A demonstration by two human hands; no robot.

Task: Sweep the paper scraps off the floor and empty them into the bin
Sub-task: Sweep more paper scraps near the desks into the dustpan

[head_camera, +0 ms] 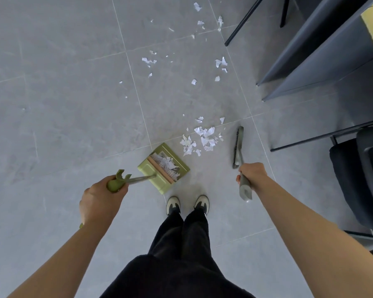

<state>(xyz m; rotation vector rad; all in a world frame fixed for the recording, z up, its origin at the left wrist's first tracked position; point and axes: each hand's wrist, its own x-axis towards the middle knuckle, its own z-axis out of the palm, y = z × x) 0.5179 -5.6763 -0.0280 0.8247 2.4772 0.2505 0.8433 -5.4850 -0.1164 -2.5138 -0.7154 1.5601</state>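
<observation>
My left hand [101, 197] grips the green handle of a green dustpan [163, 166] that rests on the grey tiled floor just ahead of my shoes, with white paper scraps inside it. In my right hand [251, 174] is the grey handle of a broom, whose dark brush head [238, 145] touches the floor to the right of a pile of paper scraps [200, 139]. That pile lies between the dustpan's mouth and the brush. More scraps [221, 63] are scattered farther ahead across the tiles. No bin is in view.
A dark grey desk or cabinet panel [319, 50] with thin black legs stands at the upper right. A black office chair [362, 175] sits at the right edge. My two shoes [187, 204] are just behind the dustpan. Bare tiles spread to the left.
</observation>
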